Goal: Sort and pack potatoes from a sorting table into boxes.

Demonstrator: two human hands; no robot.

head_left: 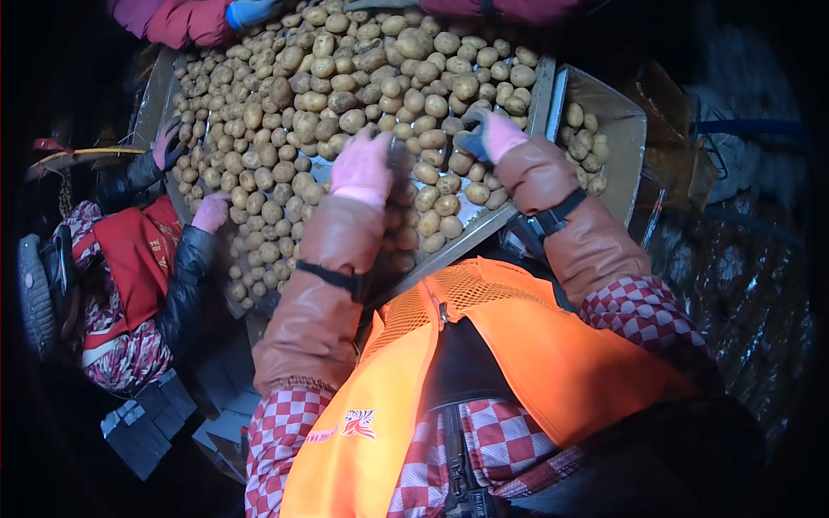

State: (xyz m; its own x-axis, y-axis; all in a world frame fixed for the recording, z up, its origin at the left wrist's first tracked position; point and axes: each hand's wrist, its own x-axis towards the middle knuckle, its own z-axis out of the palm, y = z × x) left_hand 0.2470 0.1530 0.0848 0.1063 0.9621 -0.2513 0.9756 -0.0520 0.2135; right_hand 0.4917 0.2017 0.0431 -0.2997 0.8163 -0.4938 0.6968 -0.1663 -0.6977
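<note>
Many loose potatoes (285,173) cover a wide, shallow sorting table (466,250) in front of me. My left hand (363,168), in a pink glove with dark fingers, reaches down among the potatoes left of a bare, shiny patch. Its fingertips are largely hidden, so its grip is unclear. My right hand (490,136), gloved in pink with grey-blue fingers, is over the potatoes near the table's right edge. Its fingers are bent but apart, close to a potato (461,162), with nothing visibly held.
A cardboard box (635,142) with several potatoes stands against the table's right side. At the left, a co-worker in a red apron (142,250) has both gloved hands at the table. Other workers' sleeves (194,26) reach in from the far side. Cartons (151,423) lie at lower left.
</note>
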